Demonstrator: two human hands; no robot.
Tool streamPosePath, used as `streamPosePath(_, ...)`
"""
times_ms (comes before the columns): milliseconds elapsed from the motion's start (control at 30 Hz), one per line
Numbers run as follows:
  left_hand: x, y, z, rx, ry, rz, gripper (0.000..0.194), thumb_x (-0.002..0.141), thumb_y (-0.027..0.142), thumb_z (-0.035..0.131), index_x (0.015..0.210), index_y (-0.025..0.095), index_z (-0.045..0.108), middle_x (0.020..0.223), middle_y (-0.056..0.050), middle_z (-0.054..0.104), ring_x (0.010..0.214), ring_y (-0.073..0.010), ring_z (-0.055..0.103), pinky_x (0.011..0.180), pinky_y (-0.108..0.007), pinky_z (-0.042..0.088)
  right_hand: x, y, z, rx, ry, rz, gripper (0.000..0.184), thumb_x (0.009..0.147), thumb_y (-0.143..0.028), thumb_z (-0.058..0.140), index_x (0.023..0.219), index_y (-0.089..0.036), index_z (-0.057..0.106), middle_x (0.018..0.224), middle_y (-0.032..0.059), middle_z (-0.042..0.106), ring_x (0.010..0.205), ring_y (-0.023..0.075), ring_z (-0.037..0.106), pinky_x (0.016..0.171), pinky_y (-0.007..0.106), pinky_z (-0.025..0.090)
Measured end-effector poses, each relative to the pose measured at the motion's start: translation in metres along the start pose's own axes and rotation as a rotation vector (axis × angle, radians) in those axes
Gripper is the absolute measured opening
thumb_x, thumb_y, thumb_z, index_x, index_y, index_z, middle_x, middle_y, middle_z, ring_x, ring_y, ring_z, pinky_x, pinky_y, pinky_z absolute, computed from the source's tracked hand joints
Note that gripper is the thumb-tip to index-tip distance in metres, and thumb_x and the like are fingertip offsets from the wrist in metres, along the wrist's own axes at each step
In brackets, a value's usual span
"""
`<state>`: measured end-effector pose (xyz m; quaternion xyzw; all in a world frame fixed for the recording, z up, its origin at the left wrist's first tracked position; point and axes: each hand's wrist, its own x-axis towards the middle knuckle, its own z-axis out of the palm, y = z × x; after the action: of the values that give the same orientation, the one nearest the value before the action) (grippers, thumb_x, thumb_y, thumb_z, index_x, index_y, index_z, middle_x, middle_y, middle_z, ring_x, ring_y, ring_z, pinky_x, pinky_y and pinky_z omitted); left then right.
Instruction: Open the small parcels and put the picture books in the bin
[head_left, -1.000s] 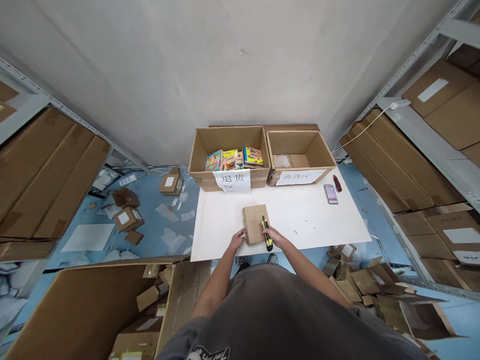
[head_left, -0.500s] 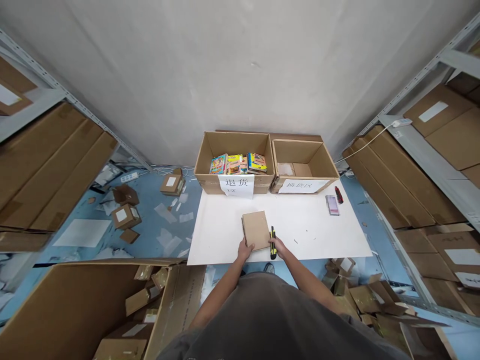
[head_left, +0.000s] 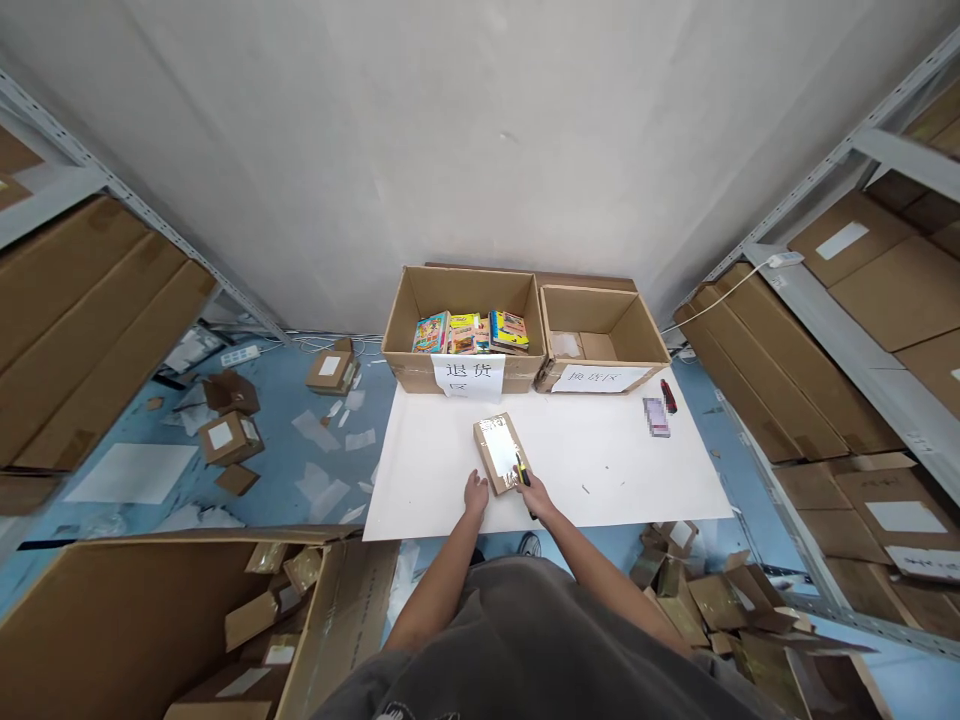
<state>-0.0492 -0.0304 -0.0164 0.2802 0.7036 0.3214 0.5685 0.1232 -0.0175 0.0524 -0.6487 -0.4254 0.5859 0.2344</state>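
A small cardboard box (head_left: 489,448) with a white label and shiny clear tape on its upper face lies tilted on the white table (head_left: 420,455). My right hand (head_left: 535,496) is closed around a yellow-and-black box cutter (head_left: 523,468), whose front end lies over the box's right side. Beside the box's lower left corner, my left hand (head_left: 475,494) has its fingers loosely apart, holding nothing; whether its fingertips touch the box I cannot tell.
Two open cartons stand along the table's back: a left carton (head_left: 397,372) with several colourful books, and a right carton (head_left: 660,352). A red cutter (head_left: 668,396) and a blurred purple packet (head_left: 656,418) lie right. A large carton (head_left: 135,620) with boxes stands at left.
The box has been turned, so its plain brown face is replaced by the labelled, taped one. My right hand has brought the box cutter over the box; my left hand has loosened its hold.
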Motion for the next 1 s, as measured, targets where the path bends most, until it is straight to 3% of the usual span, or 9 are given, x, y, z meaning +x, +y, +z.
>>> streamPosePath(67, 0.006, 0.015, -0.012, 0.069, 0.121, 0.107, 0.073, 0.094, 0.047, 0.055, 0.159, 0.021, 0.035, 0.166, -0.013, 0.038, 0.157, -0.0329, 0.028, 0.127, -0.045, 0.029, -0.001, 0.004, 0.001, 0.023, -0.018, -0.005, 0.052, 0.074, -0.021, 0.063, 0.125, -0.028, 0.072, 0.139, 0.0018, 0.068, 0.138, 0.0266, 0.055, 0.116, 0.038, 0.042)
streamPosePath(133, 0.012, 0.037, -0.026, 0.258, 0.166, 0.341, 0.071, 0.094, 0.043, 0.055, 0.159, 0.020, 0.035, 0.170, -0.011, 0.030, 0.158, -0.0314, 0.022, 0.130, -0.043, 0.022, -0.003, 0.006, -0.002, 0.047, -0.030, -0.007, 0.053, 0.072, -0.020, 0.062, 0.124, -0.028, 0.072, 0.137, 0.0023, 0.069, 0.137, 0.0265, 0.056, 0.114, 0.037, 0.043)
streamPosePath(233, 0.026, 0.072, -0.041, 0.573, -0.086, 0.563, 0.101, 0.076, 0.046, 0.079, 0.161, 0.020, 0.031, 0.174, -0.012, 0.019, 0.160, -0.0378, 0.012, 0.129, -0.047, 0.020, -0.001, 0.003, -0.009, 0.055, -0.030, -0.008, 0.049, 0.073, -0.022, 0.062, 0.120, -0.026, 0.072, 0.127, 0.0039, 0.073, 0.122, 0.0260, 0.065, 0.102, 0.035, 0.052)
streamPosePath(333, 0.038, 0.093, -0.044, 0.750, -0.231, 0.468, 0.125, 0.055, 0.049, 0.093, 0.161, 0.025, 0.030, 0.175, -0.012, 0.014, 0.159, -0.0440, 0.005, 0.125, -0.054, 0.023, 0.008, -0.008, -0.015, 0.023, -0.033, 0.053, 0.044, 0.079, -0.027, 0.060, 0.123, -0.022, 0.065, 0.101, 0.0047, 0.076, 0.081, 0.0207, 0.072, 0.076, 0.032, 0.058)
streamPosePath(433, 0.045, 0.093, -0.041, 0.786, -0.221, 0.375, 0.131, 0.047, 0.048, 0.097, 0.160, 0.028, 0.033, 0.175, -0.012, 0.012, 0.158, -0.0492, 0.006, 0.123, -0.059, 0.025, 0.024, -0.025, -0.016, -0.111, -0.005, 0.086, 0.045, 0.086, -0.029, 0.060, 0.130, -0.020, 0.057, 0.079, -0.0003, 0.071, 0.056, 0.0158, 0.063, 0.061, 0.028, 0.055)
streamPosePath(667, 0.050, 0.080, -0.038, 0.737, -0.217, 0.290, 0.126, 0.051, 0.050, 0.095, 0.160, 0.031, 0.033, 0.176, -0.008, 0.006, 0.156, -0.0521, 0.005, 0.120, -0.063, 0.025, 0.067, -0.073, 0.013, -0.449, -0.010, -0.136, 0.056, 0.099, -0.032, 0.056, 0.153, -0.027, 0.042, 0.106, 0.0079, 0.076, 0.072, 0.0211, 0.072, 0.077, 0.030, 0.053)
streamPosePath(767, 0.052, 0.078, -0.037, 0.708, -0.214, 0.296, 0.125, 0.052, 0.050, 0.094, 0.160, 0.031, 0.033, 0.176, -0.008, 0.005, 0.156, -0.0521, 0.007, 0.121, -0.063, 0.024, 0.082, -0.087, 0.032, -0.620, 0.009, -0.157, 0.050, 0.102, -0.034, 0.054, 0.150, -0.025, 0.047, 0.110, 0.0109, 0.076, 0.095, 0.0267, 0.073, 0.087, 0.032, 0.050)
streamPosePath(867, 0.054, 0.076, -0.036, 0.675, -0.209, 0.284, 0.121, 0.054, 0.055, 0.092, 0.159, 0.032, 0.035, 0.176, -0.006, 0.002, 0.156, -0.0508, 0.009, 0.121, -0.062, 0.025, 0.093, -0.089, 0.043, -0.751, 0.051, -0.120, 0.046, 0.101, -0.036, 0.056, 0.145, -0.023, 0.053, 0.117, 0.0139, 0.075, 0.109, 0.0302, 0.069, 0.092, 0.035, 0.048)
streamPosePath(1000, 0.055, 0.075, -0.035, 0.694, -0.207, 0.279, 0.126, 0.052, 0.051, 0.093, 0.161, 0.033, 0.032, 0.176, -0.003, 0.001, 0.154, -0.0503, 0.014, 0.119, -0.061, 0.027, 0.098, -0.083, 0.046, -0.786, 0.058, -0.092, 0.051, 0.098, -0.039, 0.061, 0.146, -0.024, 0.052, 0.118, 0.0147, 0.074, 0.110, 0.0313, 0.070, 0.092, 0.036, 0.048)
